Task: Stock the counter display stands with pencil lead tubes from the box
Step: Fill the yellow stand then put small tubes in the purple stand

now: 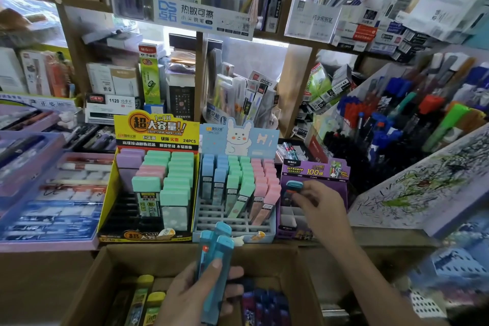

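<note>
Wooden shelves packed with pens and stationery boxes fill the background of the head view. Below them, three stands are in a row on the counter. At the left is a yellow display stand with green, pink and purple lead tubes. In the middle is a blue rabbit display stand with blue, green and pink tubes, and at the right a purple display stand. The right hand pinches one blue lead tube with its fingertips, over the back slots of the purple stand. The left hand grips a bundle of blue tubes upright above the open cardboard box. Inside the box lie yellow-capped tubes at the left and dark purple tubes at the right.
</note>
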The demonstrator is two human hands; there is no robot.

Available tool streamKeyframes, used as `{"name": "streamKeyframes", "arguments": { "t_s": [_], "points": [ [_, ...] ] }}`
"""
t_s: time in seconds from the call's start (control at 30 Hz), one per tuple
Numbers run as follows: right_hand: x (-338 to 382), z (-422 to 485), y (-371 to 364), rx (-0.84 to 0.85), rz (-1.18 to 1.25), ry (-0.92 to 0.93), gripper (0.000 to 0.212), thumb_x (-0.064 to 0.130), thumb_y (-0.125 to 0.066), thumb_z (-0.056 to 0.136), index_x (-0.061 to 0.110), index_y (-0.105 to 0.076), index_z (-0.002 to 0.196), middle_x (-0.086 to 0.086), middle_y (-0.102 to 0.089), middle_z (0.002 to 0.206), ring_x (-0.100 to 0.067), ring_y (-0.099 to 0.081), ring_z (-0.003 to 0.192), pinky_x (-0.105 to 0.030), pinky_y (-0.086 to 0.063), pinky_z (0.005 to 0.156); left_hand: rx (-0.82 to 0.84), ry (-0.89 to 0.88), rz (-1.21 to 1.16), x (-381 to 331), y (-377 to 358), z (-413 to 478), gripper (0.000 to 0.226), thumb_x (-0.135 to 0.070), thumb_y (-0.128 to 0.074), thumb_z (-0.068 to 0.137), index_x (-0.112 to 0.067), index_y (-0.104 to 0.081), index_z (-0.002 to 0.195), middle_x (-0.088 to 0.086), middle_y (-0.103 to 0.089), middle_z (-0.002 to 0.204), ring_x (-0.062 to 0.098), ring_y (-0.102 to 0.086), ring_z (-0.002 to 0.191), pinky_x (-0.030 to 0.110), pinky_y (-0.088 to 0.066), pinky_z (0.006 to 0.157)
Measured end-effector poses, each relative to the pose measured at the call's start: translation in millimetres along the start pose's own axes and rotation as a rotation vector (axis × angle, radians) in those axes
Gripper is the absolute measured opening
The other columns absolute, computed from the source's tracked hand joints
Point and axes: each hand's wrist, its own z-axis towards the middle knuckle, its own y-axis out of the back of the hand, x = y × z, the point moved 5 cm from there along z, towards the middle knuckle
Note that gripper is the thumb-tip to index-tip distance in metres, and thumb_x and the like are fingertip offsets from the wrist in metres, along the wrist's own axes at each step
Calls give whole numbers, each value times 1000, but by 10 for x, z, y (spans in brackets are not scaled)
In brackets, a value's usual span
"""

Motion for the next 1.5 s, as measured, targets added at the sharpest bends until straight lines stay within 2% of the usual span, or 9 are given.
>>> {"name": "streamKeyframes", "arguments": {
  "t_s": [0.23, 0.37, 0.6, 0.83, 0.97, 1.17, 1.23, 1.33, 1.5],
  "points": [
    [-53, -28, -35, -112, -98, -14, 4, 20, -76, 92, 21, -74, 89, 13, -72, 80, 5, -65, 77, -9, -47, 63, -15, 22, 20, -23, -19, -14, 30, -26, -66, 90, -15, -66, 117, 13, -79, 95, 31, -77, 79, 32, -56, 55],
    [-46, -49, -61, -83, -260, 40, 22, 29, -69, 97, 18, -74, 79, 7, -68, 66, -6, -60, 60, -26, -44, 55, -35, 16, 24, -27, -16, -25, 23, -24, -65, 92, -17, -68, 113, 14, -79, 94, 32, -77, 78, 33, -57, 56],
    [-64, 3, -35, -25, -199, 38, 36, 27, -71, 96, 19, -62, 62, 9, -54, 51, -4, -45, 47, -19, -34, 48, -50, 42, 3, -12, -58, -51, 22, -23, -68, 90, -14, -71, 111, 15, -79, 91, 32, -77, 76, 32, -58, 53],
    [28, -91, 55, -134, -109, 8, 11, 21, -79, 89, 27, -70, 86, 18, -70, 79, 12, -62, 81, -3, -45, 65, 9, 44, -18, -48, -93, -108, 19, -14, -64, 93, -9, -69, 111, 18, -78, 92, 34, -77, 75, 33, -60, 55],
    [215, -318, 150, -235, -66, -2, 13, 24, -75, 91, 31, -66, 86, 11, -67, 80, 3, -62, 82, -16, -52, 64, 64, 53, -40, -53, -76, -107, 28, -11, -65, 92, -1, -68, 118, 22, -77, 96, 39, -76, 81, 40, -61, 65],
    [504, -873, -294, 51, 204, -109, 9, 35, -73, 89, 33, -75, 81, 8, -72, 74, -3, -63, 62, -16, -50, 57, 43, 52, -75, -46, -63, -64, 43, -14, -77, 70, -7, -72, 112, 21, -78, 96, 37, -76, 80, 36, -61, 54],
    [491, -1034, -525, 180, 362, -251, 7, 33, -75, 90, 32, -77, 84, 2, -71, 68, -2, -60, 57, -17, -47, 53, 12, 24, -49, -50, -72, -64, 39, -18, -79, 65, -14, -77, 103, 16, -79, 92, 33, -77, 75, 32, -60, 51],
    [472, -1209, -775, 369, 654, -446, 13, 30, -78, 87, 18, -81, 92, -13, -72, 73, -20, -65, 60, -26, -54, 56, -8, -11, -42, -80, -107, -96, 22, -21, -78, 64, -19, -84, 85, 13, -79, 86, 28, -76, 65, 27, -56, 46],
    [424, -1226, -814, 421, 760, -466, 28, 28, -82, 75, 7, -81, 94, -22, -73, 79, -23, -64, 64, -27, -55, 58, -28, -20, -37, -76, -98, -143, 18, -28, -78, 65, -17, -83, 79, 16, -79, 84, 28, -76, 63, 28, -57, 45]
  ]
}}
